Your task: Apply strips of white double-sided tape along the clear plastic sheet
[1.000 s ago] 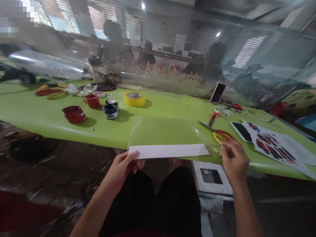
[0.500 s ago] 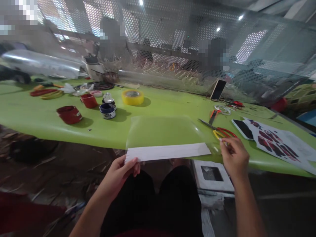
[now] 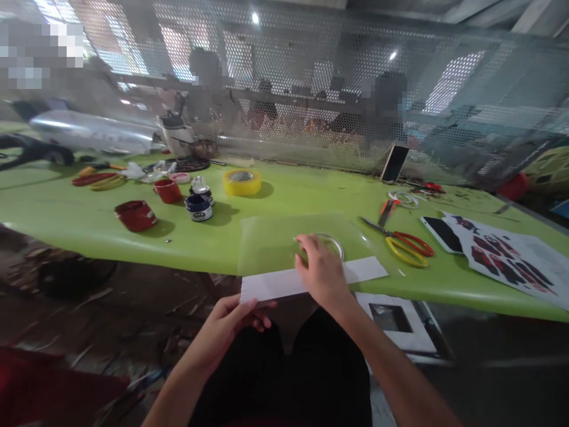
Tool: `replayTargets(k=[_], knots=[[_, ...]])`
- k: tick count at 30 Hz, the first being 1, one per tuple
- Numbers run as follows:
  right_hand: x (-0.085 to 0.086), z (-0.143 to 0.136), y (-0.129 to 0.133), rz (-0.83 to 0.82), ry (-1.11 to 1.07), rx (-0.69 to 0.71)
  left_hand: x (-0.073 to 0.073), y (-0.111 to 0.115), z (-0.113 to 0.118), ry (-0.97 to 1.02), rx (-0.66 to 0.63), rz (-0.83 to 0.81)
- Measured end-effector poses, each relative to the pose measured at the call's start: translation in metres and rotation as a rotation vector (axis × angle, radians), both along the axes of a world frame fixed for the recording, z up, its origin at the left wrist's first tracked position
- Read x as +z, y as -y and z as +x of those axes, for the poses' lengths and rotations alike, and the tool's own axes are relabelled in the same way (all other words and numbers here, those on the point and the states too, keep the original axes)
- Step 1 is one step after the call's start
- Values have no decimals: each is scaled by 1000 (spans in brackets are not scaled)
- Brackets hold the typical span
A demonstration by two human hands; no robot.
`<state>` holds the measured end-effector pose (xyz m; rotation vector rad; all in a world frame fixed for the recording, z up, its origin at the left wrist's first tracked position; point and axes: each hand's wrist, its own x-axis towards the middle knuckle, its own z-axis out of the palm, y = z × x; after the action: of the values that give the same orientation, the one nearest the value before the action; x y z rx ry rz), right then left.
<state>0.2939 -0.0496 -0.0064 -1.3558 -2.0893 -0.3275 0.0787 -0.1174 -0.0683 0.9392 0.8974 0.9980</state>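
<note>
My left hand (image 3: 237,320) pinches the left end of a white paper strip (image 3: 271,286) between thumb and fingers at the table's front edge. The strip runs along the near edge of a clear plastic sheet (image 3: 267,243) lying on the green table. Over the middle of the strip, my right hand (image 3: 322,270) has curled fingers. A thin pale ring (image 3: 338,244), resembling a narrow tape roll, shows behind its knuckles and seems held in it; the grip is partly hidden. Scissors (image 3: 402,243) with red and yellow handles lie to the right, untouched.
Left on the table (image 3: 213,246) are red tubs (image 3: 136,216), a dark blue paint jar (image 3: 198,209) and a yellow tape roll (image 3: 242,182). A cutter (image 3: 386,212), a phone (image 3: 442,235) and printed sheets (image 3: 511,255) lie right. A perforated screen (image 3: 288,118) stands behind.
My right hand has moved left from beside the scissors to above the paper strip, and the pale ring now shows there. My left hand still pinches the strip's end.
</note>
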Motion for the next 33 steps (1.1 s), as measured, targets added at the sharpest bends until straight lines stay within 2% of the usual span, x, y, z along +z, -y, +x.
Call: replayTargets(k=[3, 7, 13, 19, 23, 26, 30, 33], knots=[[-14, -5, -1, -36, 47, -10, 0, 4, 4, -1, 15, -11], [-14, 10, -4, -61, 87, -59, 1, 5, 4, 9, 23, 14], [-7, 62, -12, -79, 102, -131, 1, 6, 3, 26, 39, 65], [-6, 114, -13, -71, 57, -213, -10, 14, 1, 20, 52, 58], [-6, 120, -10, -70, 12, -173, -13, 12, -10, 9, 67, 30], [-5, 119, -7, -71, -28, -142, -8, 7, -13, 25, 110, 4], [-4, 119, -5, -78, -75, -109, 1, -1, 0, 41, 135, -12], [-2, 119, -3, -87, -102, -89, 2, -7, 12, 48, 150, -22]])
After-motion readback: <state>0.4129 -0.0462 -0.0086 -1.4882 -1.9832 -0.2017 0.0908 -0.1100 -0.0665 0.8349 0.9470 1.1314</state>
